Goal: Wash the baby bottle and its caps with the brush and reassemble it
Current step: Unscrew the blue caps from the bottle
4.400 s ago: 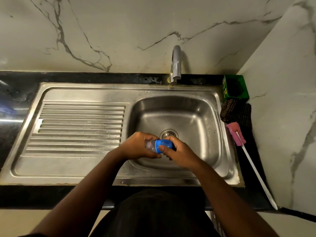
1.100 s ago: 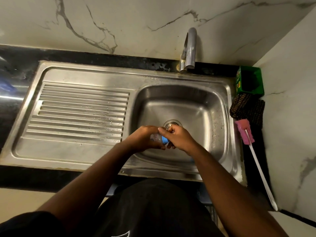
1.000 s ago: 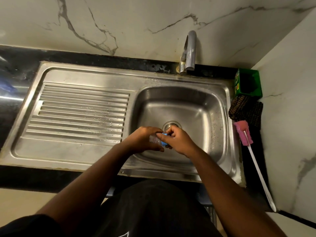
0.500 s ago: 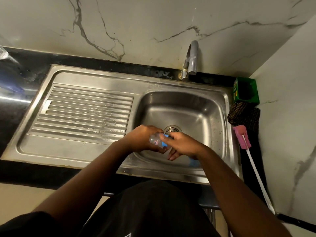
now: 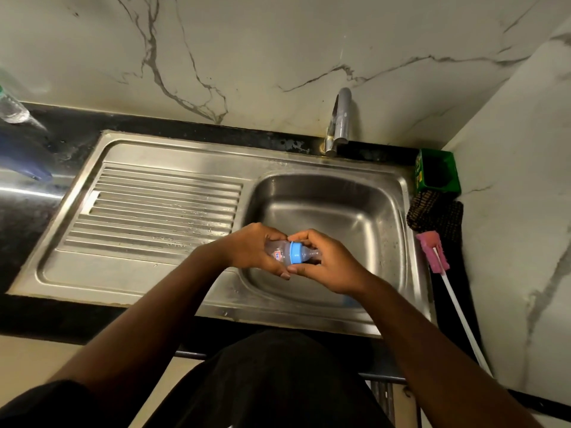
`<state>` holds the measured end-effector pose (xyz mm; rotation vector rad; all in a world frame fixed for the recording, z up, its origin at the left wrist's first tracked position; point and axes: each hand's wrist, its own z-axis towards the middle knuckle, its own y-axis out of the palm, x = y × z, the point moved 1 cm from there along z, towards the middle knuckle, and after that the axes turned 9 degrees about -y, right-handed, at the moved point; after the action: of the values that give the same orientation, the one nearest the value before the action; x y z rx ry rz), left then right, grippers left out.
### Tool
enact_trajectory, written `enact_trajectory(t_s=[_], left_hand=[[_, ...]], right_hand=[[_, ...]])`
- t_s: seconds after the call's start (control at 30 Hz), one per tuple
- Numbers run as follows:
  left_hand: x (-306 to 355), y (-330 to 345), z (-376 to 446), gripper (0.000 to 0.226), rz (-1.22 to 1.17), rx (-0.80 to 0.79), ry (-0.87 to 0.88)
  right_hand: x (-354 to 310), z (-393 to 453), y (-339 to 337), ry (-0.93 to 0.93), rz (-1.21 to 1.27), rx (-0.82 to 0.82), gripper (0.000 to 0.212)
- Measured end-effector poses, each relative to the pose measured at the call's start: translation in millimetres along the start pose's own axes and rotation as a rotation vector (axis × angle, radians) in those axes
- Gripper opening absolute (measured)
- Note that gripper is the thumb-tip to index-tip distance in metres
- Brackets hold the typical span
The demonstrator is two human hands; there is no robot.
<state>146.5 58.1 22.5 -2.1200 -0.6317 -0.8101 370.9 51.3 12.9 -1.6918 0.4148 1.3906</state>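
A ribbed draining board (image 5: 160, 208) fills the sink's left half. Over the steel basin (image 5: 333, 211), at its 8 o'clock edge, the left hand (image 5: 250, 250) curls its fingers round the clear baby bottle (image 5: 279, 254) — held sideways, its blue collar (image 5: 295, 253) and teat pointing to 3 o'clock. The right hand (image 5: 332, 262) pinches the teat end, fingers bent close around it. A tap (image 5: 340, 118) stands at the basin's 12 o'clock. On the dark tabletop at 3 o'clock lies the pink-headed brush (image 5: 432, 253) — beside a green box (image 5: 437, 176).
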Motion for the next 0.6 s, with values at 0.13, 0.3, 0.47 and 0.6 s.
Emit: enact_trajectory(t_s=[0.13, 0.3, 0.47, 0.6], left_hand=[[0, 1, 1, 0.061, 0.096, 0.15, 0.075], [-6, 4, 0, 0.062, 0.145, 0.187, 0.147], [-5, 10, 1, 0.066, 0.114, 0.226, 0.136], [-7, 15, 2, 0.06, 0.095, 0.222, 0.11]], right_hand=[[-7, 3, -2, 0.334, 0.336, 0.131, 0.02], [6, -3, 4, 0.196, 0.088, 0.122, 0.032], [3, -4, 11, 0.361, 0.199, 0.122, 0.049], [3, -4, 7, 0.176, 0.046, 0.188, 0.035]])
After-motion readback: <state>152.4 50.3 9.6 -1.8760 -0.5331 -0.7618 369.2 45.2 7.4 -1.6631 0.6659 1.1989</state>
